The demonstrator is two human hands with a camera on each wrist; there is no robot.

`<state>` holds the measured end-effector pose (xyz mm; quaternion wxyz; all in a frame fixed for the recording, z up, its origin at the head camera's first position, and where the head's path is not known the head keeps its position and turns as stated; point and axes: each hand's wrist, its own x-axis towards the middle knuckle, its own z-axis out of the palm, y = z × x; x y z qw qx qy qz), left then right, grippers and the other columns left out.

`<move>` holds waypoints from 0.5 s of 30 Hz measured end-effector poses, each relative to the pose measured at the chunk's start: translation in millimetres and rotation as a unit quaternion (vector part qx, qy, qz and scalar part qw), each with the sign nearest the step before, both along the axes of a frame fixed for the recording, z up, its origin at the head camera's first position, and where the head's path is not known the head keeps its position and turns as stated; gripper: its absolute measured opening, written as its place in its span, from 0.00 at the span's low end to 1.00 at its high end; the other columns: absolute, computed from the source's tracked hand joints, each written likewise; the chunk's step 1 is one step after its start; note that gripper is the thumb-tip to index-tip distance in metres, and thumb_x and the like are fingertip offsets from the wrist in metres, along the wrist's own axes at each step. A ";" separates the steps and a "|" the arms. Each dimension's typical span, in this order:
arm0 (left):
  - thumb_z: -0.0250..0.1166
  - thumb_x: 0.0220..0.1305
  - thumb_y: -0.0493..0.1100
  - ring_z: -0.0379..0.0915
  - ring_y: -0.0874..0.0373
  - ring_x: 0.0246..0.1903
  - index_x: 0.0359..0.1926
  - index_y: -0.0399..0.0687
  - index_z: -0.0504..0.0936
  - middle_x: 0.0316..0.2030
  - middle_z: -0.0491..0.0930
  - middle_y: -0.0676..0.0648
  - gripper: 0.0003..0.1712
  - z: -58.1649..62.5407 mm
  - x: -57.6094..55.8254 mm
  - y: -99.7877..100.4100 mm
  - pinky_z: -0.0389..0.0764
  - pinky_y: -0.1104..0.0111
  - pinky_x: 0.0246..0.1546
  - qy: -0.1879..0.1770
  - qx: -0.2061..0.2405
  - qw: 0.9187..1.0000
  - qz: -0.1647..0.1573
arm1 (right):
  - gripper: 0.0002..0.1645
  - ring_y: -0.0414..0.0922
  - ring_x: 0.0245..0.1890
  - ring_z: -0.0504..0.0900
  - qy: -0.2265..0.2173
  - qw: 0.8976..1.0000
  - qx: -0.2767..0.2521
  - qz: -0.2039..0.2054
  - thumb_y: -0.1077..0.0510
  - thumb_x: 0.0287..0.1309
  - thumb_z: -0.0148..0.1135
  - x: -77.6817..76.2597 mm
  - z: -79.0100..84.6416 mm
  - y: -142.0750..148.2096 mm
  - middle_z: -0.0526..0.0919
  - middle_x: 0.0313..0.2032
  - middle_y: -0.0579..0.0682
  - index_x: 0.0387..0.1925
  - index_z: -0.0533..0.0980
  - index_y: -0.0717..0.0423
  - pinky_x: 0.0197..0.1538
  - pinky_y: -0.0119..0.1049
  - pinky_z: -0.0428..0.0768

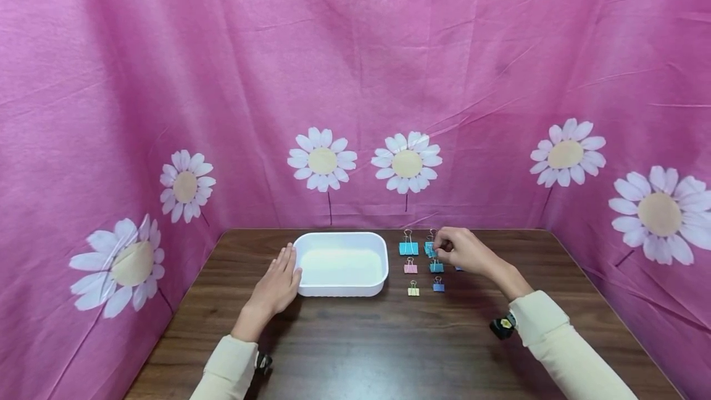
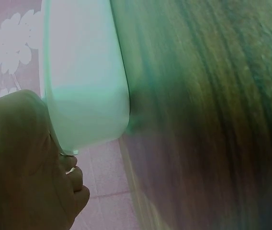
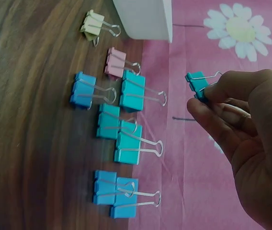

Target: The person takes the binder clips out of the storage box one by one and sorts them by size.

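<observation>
A teal binder clip (image 3: 197, 85) is pinched between the thumb and fingers of my right hand (image 1: 463, 249), raised above the other clips. Below it, several binder clips stand in rows with their wire handles pointing away: a large teal clip (image 1: 408, 249), a pink clip (image 1: 410, 269), a yellow clip (image 1: 413, 292), a smaller teal clip (image 1: 436, 268) and a blue clip (image 1: 438, 287). The right hand partly hides the clips farther right. With fingers extended, my left hand (image 1: 278, 286) rests against the left side of the white tray (image 1: 341, 291).
Two more blue clips (image 3: 125, 199) show low in the right wrist view. The brown wooden table (image 1: 344, 344) ends at a pink flowered curtain (image 1: 355, 91) that rises behind and along both sides. The tray stands just left of the clips.
</observation>
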<state>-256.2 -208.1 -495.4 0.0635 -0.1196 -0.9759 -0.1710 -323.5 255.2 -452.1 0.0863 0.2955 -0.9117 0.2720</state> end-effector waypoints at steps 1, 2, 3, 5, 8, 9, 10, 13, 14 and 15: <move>0.46 0.84 0.43 0.50 0.32 0.82 0.80 0.23 0.55 0.82 0.54 0.28 0.35 -0.3 -0.6 0.1 0.58 0.41 0.82 0.001 0.001 1.000 0.000 | 0.10 0.34 0.34 0.80 0.000 1.000 -0.002 0.000 0.68 0.59 0.69 0.5 -1.3 2.3 0.85 0.34 0.40 0.32 0.83 0.49 0.38 0.31 0.85; 0.46 0.84 0.43 0.49 0.33 0.82 0.80 0.23 0.55 0.82 0.54 0.28 0.35 -0.6 -1.1 0.2 0.58 0.41 0.83 0.000 0.000 1.000 0.000 | 0.10 0.34 0.34 0.81 0.001 1.000 -0.004 -0.001 0.68 0.59 0.69 1.2 -2.6 4.6 0.86 0.35 0.40 0.32 0.83 0.49 0.39 0.31 0.86; 0.46 0.84 0.44 0.49 0.33 0.83 0.80 0.23 0.55 0.82 0.54 0.28 0.35 -1.0 -1.6 0.3 0.58 0.41 0.83 -0.001 0.000 1.000 0.001 | 0.10 0.34 0.35 0.82 0.003 1.000 -0.004 -0.003 0.68 0.58 0.69 1.8 -4.3 7.0 0.86 0.35 0.41 0.32 0.83 0.49 0.39 0.31 0.86; 0.45 0.85 0.44 0.48 0.34 0.83 0.80 0.23 0.54 0.82 0.52 0.29 0.35 -2.0 -2.2 0.5 0.57 0.42 0.83 -0.009 -0.004 1.000 0.002 | 0.12 0.34 0.35 0.82 0.009 1.000 -0.004 -0.005 0.69 0.57 0.70 3.1 -7.2 11.7 0.86 0.35 0.42 0.31 0.83 0.48 0.39 0.32 0.87; 0.45 0.85 0.45 0.47 0.34 0.83 0.81 0.24 0.53 0.83 0.51 0.29 0.36 -3.0 -2.4 0.9 0.56 0.42 0.84 -0.013 -0.006 1.000 0.002 | 0.12 0.34 0.34 0.81 0.013 1.000 -0.008 -0.011 0.70 0.56 0.70 5.8 -11.2 18.2 0.86 0.34 0.43 0.31 0.82 0.48 0.39 0.32 0.87; 0.45 0.85 0.45 0.47 0.34 0.83 0.80 0.24 0.53 0.83 0.51 0.29 0.35 -3.2 -2.5 0.9 0.57 0.42 0.83 -0.012 -0.006 1.000 0.002 | 0.12 0.33 0.34 0.81 0.013 1.000 -0.010 -0.015 0.70 0.56 0.70 6.5 -12.6 20.3 0.86 0.34 0.42 0.31 0.82 0.48 0.39 0.32 0.87; 0.45 0.85 0.45 0.48 0.34 0.83 0.80 0.24 0.53 0.83 0.51 0.29 0.35 -3.2 -2.5 1.0 0.56 0.42 0.83 -0.011 -0.007 1.000 0.002 | 0.12 0.33 0.34 0.81 0.012 1.000 -0.014 -0.018 0.70 0.55 0.70 7.5 -13.5 22.2 0.86 0.33 0.42 0.30 0.82 0.48 0.39 0.32 0.87; 0.45 0.85 0.44 0.48 0.33 0.83 0.80 0.24 0.54 0.83 0.51 0.29 0.35 -3.0 -2.8 0.7 0.57 0.41 0.83 -0.007 -0.007 1.000 0.002 | 0.11 0.31 0.33 0.81 0.008 0.999 -0.023 -0.024 0.70 0.55 0.70 10.1 -16.4 27.7 0.86 0.32 0.42 0.29 0.82 0.49 0.38 0.31 0.87; 0.45 0.85 0.44 0.49 0.33 0.83 0.80 0.24 0.54 0.83 0.51 0.29 0.35 -3.0 -2.8 0.5 0.57 0.42 0.83 -0.007 -0.008 1.000 0.002 | 0.10 0.31 0.33 0.81 0.007 0.999 -0.025 -0.025 0.69 0.55 0.70 10.9 -17.4 29.6 0.86 0.32 0.42 0.29 0.82 0.51 0.38 0.30 0.86; 0.45 0.85 0.44 0.48 0.33 0.83 0.80 0.24 0.54 0.83 0.51 0.29 0.35 -2.9 -2.8 0.3 0.57 0.42 0.83 -0.006 -0.009 1.000 0.002 | 0.10 0.31 0.33 0.81 0.004 0.999 -0.028 -0.026 0.69 0.55 0.70 11.7 -18.3 31.2 0.85 0.32 0.42 0.29 0.82 0.51 0.37 0.30 0.86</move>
